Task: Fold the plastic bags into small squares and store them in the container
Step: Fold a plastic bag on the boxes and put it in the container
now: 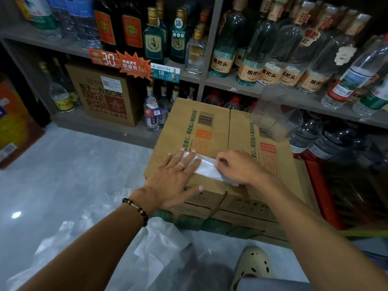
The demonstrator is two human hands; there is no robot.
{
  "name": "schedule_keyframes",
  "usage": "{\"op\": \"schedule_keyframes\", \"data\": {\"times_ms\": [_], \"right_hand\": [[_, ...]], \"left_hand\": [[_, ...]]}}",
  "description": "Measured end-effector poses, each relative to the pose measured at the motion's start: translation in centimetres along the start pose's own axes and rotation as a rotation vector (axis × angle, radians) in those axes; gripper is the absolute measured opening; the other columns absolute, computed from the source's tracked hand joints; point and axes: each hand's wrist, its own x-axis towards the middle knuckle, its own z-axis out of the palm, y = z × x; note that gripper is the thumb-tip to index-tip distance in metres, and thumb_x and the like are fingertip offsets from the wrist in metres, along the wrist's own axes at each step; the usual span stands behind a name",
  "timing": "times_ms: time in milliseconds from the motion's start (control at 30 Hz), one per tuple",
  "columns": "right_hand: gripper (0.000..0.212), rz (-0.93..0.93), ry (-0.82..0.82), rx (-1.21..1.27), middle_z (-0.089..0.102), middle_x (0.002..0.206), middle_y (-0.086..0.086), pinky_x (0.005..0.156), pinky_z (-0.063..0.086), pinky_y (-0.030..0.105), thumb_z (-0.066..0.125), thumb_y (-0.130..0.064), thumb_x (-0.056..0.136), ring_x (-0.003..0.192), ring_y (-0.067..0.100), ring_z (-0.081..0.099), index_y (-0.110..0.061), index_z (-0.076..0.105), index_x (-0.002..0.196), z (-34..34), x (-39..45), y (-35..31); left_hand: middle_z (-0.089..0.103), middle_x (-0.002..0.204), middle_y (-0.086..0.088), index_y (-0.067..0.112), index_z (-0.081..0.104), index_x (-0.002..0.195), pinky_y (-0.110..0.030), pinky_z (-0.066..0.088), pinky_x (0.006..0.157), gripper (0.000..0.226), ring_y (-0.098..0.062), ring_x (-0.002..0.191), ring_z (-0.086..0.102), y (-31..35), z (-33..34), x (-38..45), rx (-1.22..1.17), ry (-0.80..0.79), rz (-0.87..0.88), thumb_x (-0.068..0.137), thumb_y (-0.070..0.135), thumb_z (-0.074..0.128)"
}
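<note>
On the floor (63, 164) at my near left lie loose plastic bags (155, 244), crumpled and not yet folded, so most of the work looks still ahead of me. My left hand (176, 175) lies flat on top of the cardboard box (210, 127), its fingers (186, 157) straight and slightly spread, pressing down the left end of the bag I am folding. That bag is already a narrow white strip (206, 168), lying across the near edge of the box top between my two hands. To the right of it, my right hand (241, 168) has its fingers curled onto the strip's right end; they seem to pinch the plastic there, though I cannot see the fingertips clearly. I judge this bag about halfway: folded lengthwise into a band, not yet turned over into a small square. Farther right, on the far right corner of the box, stands a clear plastic container (277, 120), blurred; I cannot tell whether any folded squares are inside. Behind it all, the shelf (231, 85) carries rows of bottles.
</note>
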Motion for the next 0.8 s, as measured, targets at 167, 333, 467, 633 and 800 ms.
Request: {"op": "schedule_keyframes", "data": {"times_ms": [167,333,467,633,800], "right_hand": [[0.019,0.053,0.191,0.137,0.064,0.101,-0.002,0.082,0.054,0.036,0.056,-0.028,0.097,0.092,0.017,0.062,-0.020,0.064,0.112,0.7,-0.1,0.2],[0.041,0.000,0.312,-0.007,0.052,0.139,0.008,0.106,0.039,0.039,0.040,-0.031,0.104,0.127,0.021,0.046,-0.011,0.049,0.139,1.3,-2.3,0.1],[0.071,0.070,0.026,-0.166,-0.004,0.166,0.010,0.121,-0.002,0.037,0.017,-0.051,0.104,0.153,0.022,-0.003,-0.009,0.000,0.158,3.8,-4.9,0.3],[0.086,0.110,-0.037,-0.175,-0.025,0.161,0.008,0.118,-0.014,0.034,-0.005,-0.065,0.089,0.149,0.017,-0.022,-0.011,-0.018,0.154,5.6,-5.4,1.2],[0.074,0.076,0.000,-0.153,-0.024,0.162,0.005,0.120,-0.013,0.034,-0.002,-0.060,0.097,0.149,0.016,-0.023,-0.015,-0.020,0.154,5.9,-5.3,1.5]], "left_hand": [[0.000,0.164,-0.010,0.012,0.003,0.156,-0.044,-0.002,0.121,0.098,-0.024,0.151,-0.004,-0.1,0.3,0.2,0.056,-0.017,-0.044,0.078,0.071,-0.009],[0.003,0.163,-0.011,0.011,0.004,0.156,-0.046,0.000,0.121,0.100,-0.026,0.151,-0.003,0.0,0.4,-0.3,0.052,-0.015,-0.098,0.081,0.075,-0.010],[0.001,0.164,-0.010,0.012,0.001,0.156,-0.046,-0.001,0.121,0.094,-0.025,0.151,-0.005,0.0,0.3,-0.2,0.066,-0.030,-0.107,0.082,0.070,-0.008],[0.018,0.161,-0.012,0.006,0.020,0.153,-0.047,-0.001,0.120,0.095,-0.025,0.151,-0.002,0.9,-0.2,0.4,0.074,0.039,-0.105,0.086,0.065,-0.013],[0.007,0.164,-0.004,0.013,0.010,0.156,-0.026,-0.005,0.119,0.075,-0.013,0.150,-0.002,5.4,-1.4,3.1,-0.239,0.009,0.106,0.097,0.059,0.001]]}}
